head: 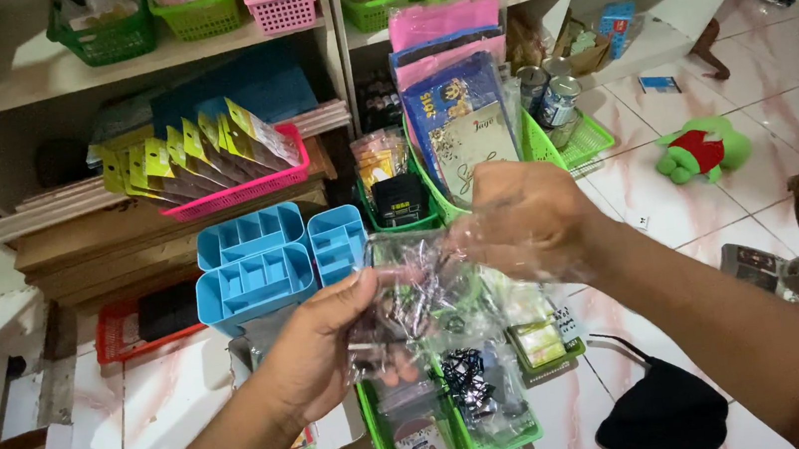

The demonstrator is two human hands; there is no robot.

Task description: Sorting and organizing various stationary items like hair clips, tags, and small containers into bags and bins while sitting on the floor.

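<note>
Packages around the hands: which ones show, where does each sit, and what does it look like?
Clear plastic bag: held between left hand and right hand, crinkled.
Yellow carded packets: upright in a pink basket, on the shelf.
Blue flat package: upright in a green basket.

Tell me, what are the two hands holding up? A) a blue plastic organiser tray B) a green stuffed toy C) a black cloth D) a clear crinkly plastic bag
D: both the left hand and the right hand grip a clear crinkly plastic bag between them, while the green stuffed toy lies apart on the tiled floor.
</note>
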